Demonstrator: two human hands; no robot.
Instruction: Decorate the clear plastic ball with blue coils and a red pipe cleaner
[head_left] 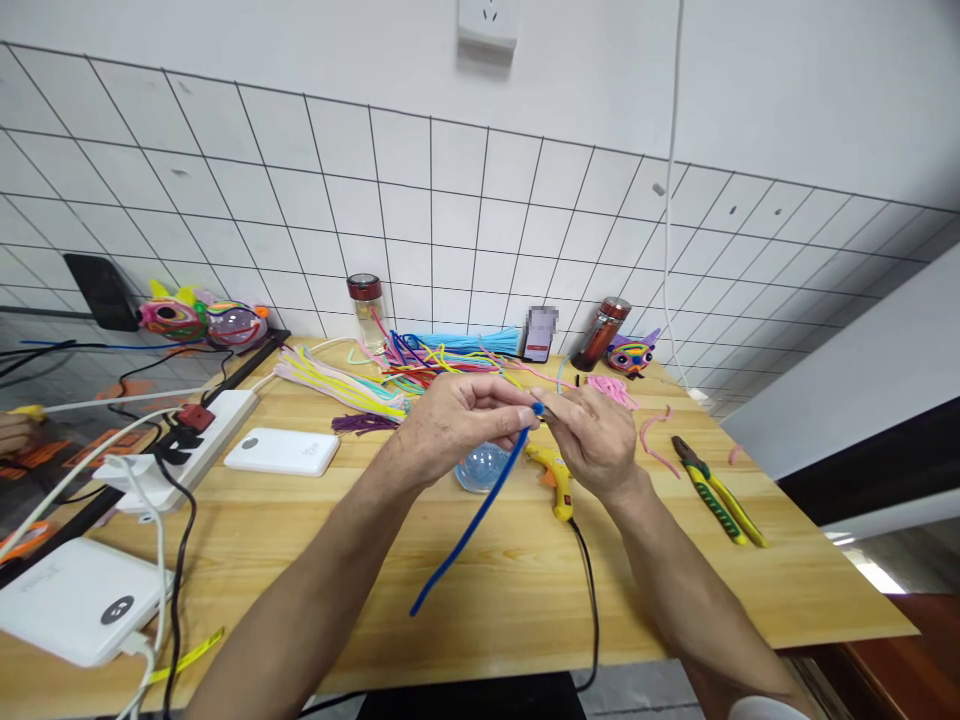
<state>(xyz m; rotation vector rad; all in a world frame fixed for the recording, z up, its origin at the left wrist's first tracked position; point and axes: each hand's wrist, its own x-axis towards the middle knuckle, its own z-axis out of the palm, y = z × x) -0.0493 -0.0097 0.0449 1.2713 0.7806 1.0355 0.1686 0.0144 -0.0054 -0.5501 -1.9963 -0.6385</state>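
Observation:
A blue pipe cleaner [471,532] hangs down and to the left from between my hands, its upper end wound into a small coil. My left hand [461,425] pinches it near that coil with thumb and fingers. From the other side, my right hand [596,440] is closed on the coiled end, and its fingertips are partly hidden. Below the hands, a clear round plastic ball [484,468] sits on the table, partly covered by my left hand. A yellow glue gun [559,485] lies just under my right hand.
Bundles of coloured pipe cleaners [345,385] lie at the back. Pliers [720,495] rest at the right. A white power bank [281,452], a power strip [217,440] and loose cables occupy the left. Two flasks, a phone [538,335] and decorated fish figures [632,352] stand along the wall.

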